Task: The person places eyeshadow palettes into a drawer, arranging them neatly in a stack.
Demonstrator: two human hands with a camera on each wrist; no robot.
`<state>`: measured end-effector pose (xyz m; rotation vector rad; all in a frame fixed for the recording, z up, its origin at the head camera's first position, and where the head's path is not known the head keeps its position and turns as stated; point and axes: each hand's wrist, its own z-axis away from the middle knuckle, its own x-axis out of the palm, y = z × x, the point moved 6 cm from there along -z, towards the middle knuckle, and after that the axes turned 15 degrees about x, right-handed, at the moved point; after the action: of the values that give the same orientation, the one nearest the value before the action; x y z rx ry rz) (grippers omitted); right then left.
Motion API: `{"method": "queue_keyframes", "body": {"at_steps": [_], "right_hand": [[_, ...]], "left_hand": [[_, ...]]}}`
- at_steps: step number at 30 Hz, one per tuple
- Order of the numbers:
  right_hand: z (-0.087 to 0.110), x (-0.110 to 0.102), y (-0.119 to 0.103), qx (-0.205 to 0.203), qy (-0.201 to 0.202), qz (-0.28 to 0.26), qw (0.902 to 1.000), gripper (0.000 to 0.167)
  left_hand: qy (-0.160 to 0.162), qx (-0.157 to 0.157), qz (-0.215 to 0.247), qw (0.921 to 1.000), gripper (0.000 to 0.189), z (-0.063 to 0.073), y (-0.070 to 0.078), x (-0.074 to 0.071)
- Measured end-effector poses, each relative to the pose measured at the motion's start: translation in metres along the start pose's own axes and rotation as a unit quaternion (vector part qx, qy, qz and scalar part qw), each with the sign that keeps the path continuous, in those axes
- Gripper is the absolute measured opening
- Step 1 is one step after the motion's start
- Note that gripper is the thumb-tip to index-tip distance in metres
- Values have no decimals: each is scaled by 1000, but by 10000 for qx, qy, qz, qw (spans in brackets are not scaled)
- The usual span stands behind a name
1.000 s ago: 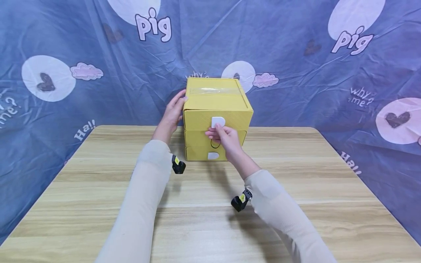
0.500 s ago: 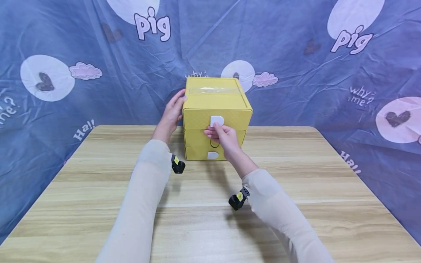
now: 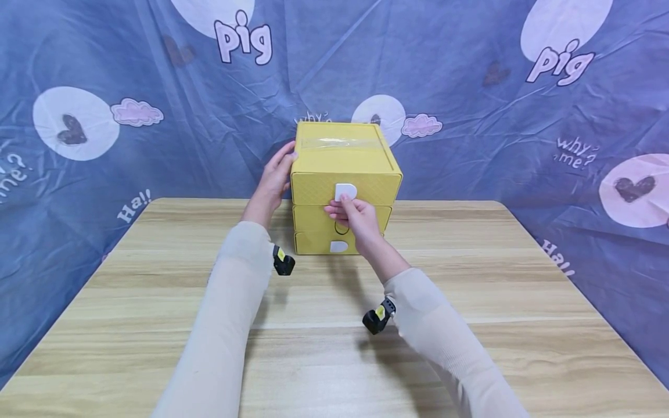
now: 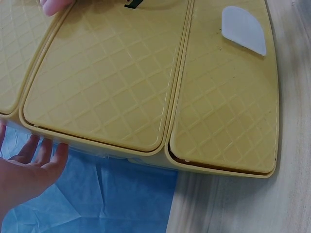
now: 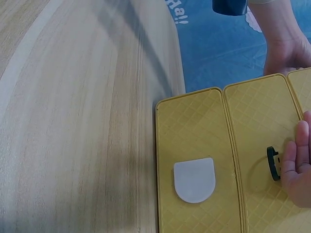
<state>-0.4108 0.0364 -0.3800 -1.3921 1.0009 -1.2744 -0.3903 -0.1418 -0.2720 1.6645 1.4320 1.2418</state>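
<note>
A yellow drawer box [image 3: 345,157] with three stacked drawers stands at the back of the table. Its top drawer [image 3: 313,188] sits flush with the frame and carries a white tab handle [image 3: 345,189]. My right hand [image 3: 362,223] has its thumb against the lower part of this tab, the other fingers extended below it. In the right wrist view a dark loop handle [image 5: 272,163] on the middle drawer is beside those fingers. My left hand [image 3: 274,179] rests along the box's left side, thumb near the upper edge, its fingers [image 4: 43,154] partly behind the side wall.
The bottom drawer [image 5: 194,116] has a white tab [image 3: 338,247] too. Clear tape [image 3: 340,142] crosses the box top. Wood-grain table [image 3: 313,348] extends in front and to both sides; a blue printed cloth [image 3: 209,139] hangs behind.
The top drawer's front, slightly proud at its upper left a second ago, is now flush. My right hand has shifted slightly with it; my left hand stays at the side.
</note>
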Motion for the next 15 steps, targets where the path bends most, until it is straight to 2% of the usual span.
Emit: {"method": "queue_keyframes", "body": {"at_steps": [9,12,15], "right_hand": [[-3,-2,5,-55,-75,160,9998,50],[-2,-2,4,98,-186,203,9996,51],[1,0,3,479,-481,242,9974,44]], "left_hand": [[-22,19,-33,10000,45,0,1,1],[-3,29,-36,10000,45,0,1,1],[13,39,-35,10000,44,0,1,1]]}}
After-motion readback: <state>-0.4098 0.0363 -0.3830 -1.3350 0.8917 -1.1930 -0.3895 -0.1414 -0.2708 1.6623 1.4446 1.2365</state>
